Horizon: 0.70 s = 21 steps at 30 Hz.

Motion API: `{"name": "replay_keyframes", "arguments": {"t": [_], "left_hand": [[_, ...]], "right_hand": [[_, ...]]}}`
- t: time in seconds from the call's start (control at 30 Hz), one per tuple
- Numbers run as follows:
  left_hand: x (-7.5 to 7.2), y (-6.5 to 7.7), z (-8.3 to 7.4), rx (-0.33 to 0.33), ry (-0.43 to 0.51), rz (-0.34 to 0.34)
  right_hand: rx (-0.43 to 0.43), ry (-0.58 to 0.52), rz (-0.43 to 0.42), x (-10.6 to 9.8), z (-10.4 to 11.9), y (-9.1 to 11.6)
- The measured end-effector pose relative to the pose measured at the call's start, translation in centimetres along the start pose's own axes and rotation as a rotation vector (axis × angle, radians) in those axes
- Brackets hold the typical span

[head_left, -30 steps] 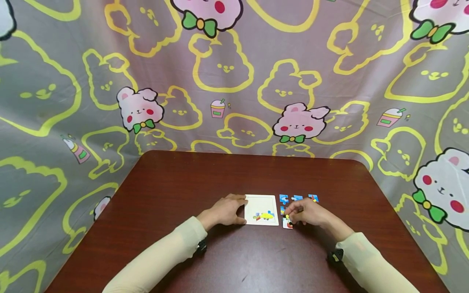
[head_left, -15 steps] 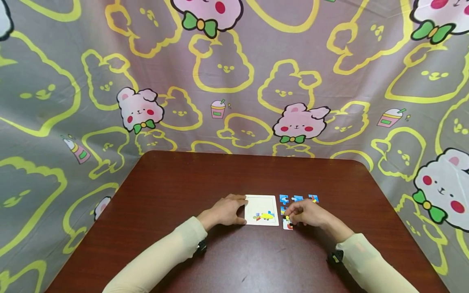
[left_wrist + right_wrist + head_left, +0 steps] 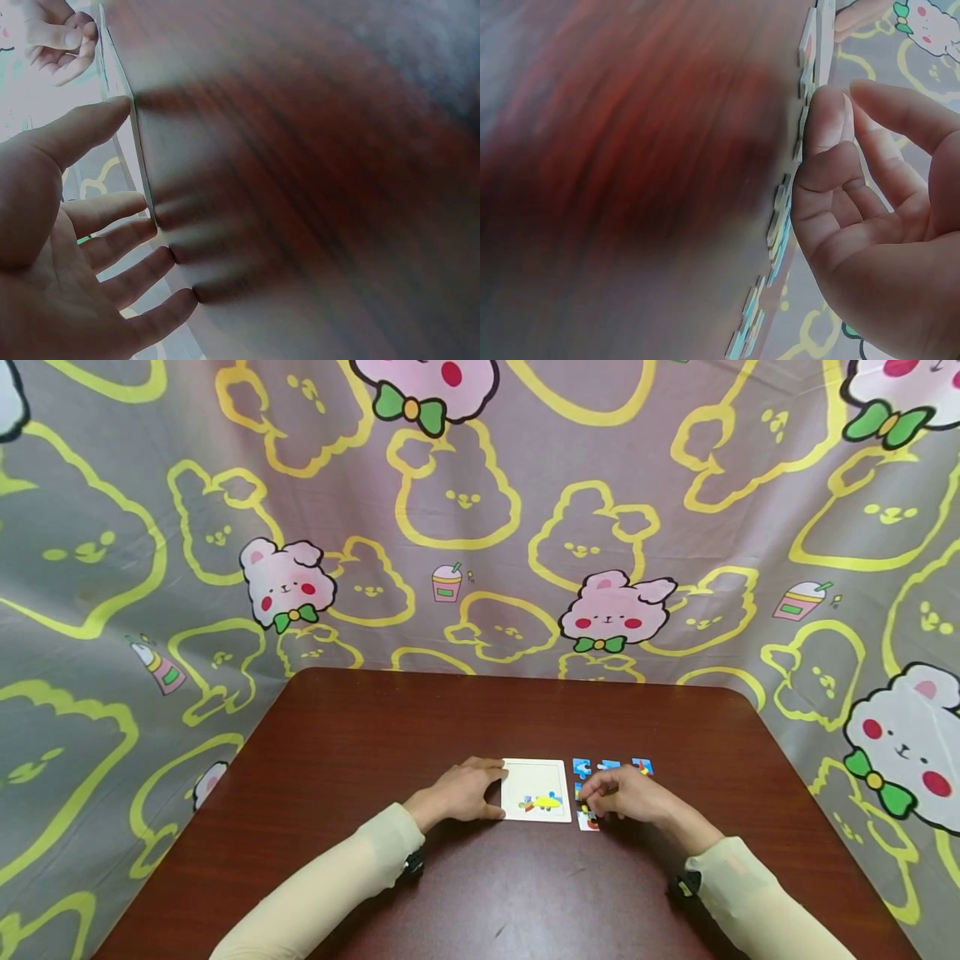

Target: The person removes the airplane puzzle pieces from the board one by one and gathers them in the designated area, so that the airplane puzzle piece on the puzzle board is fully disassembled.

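A pale square puzzle tray [image 3: 525,781] lies on the table with a few joined pieces [image 3: 542,802] along its lower part. My left hand [image 3: 467,789] spans the tray's left edge, thumb and fingertips against its border; in the left wrist view the fingers [image 3: 120,240] are spread along that edge. My right hand [image 3: 626,793] is low over the loose puzzle pieces to the tray's right. Its fingertips overlap a white piece with red [image 3: 588,822] and a small yellow patch above it. In the right wrist view the thumb tip sits near curved fingers [image 3: 829,124], no piece showing between them.
Blue puzzle pieces [image 3: 582,767] lie in a row beyond the right hand, another [image 3: 642,766] at its right end. The brown table [image 3: 390,727] backs onto a patterned curtain [image 3: 495,510]. Loose pieces [image 3: 778,217] also show along the right wrist view's table surface.
The right fingertips have shifted slightly left over the loose pieces, and the yellow patch beside them shows a little lower and further left. The left hand and tray stay put.
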<state>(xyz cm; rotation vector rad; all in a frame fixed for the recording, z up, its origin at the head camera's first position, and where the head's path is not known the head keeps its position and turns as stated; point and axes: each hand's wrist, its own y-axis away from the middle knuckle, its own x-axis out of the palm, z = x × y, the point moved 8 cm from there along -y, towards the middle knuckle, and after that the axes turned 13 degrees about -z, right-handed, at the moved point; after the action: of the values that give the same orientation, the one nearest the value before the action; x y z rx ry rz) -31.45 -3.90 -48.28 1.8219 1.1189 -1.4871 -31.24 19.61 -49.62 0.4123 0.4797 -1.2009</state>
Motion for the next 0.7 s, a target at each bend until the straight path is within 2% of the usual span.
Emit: {"name": "replay_keyframes", "arguments": {"t": [0.3, 0.53, 0.7], "left_hand": [[0.0, 0.0, 0.1, -0.001, 0.002, 0.002], [0.1, -0.1, 0.1, 0.003, -0.004, 0.003], [0.1, -0.1, 0.2, 0.003, -0.008, 0.002]], "right_hand": [[0.021, -0.019, -0.018, 0.7, 0.9, -0.6], [-0.030, -0.024, -0.030, 1.2, 2.1, -1.2], [-0.024, -0.032, -0.025, 1.8, 2.5, -1.7]]}}
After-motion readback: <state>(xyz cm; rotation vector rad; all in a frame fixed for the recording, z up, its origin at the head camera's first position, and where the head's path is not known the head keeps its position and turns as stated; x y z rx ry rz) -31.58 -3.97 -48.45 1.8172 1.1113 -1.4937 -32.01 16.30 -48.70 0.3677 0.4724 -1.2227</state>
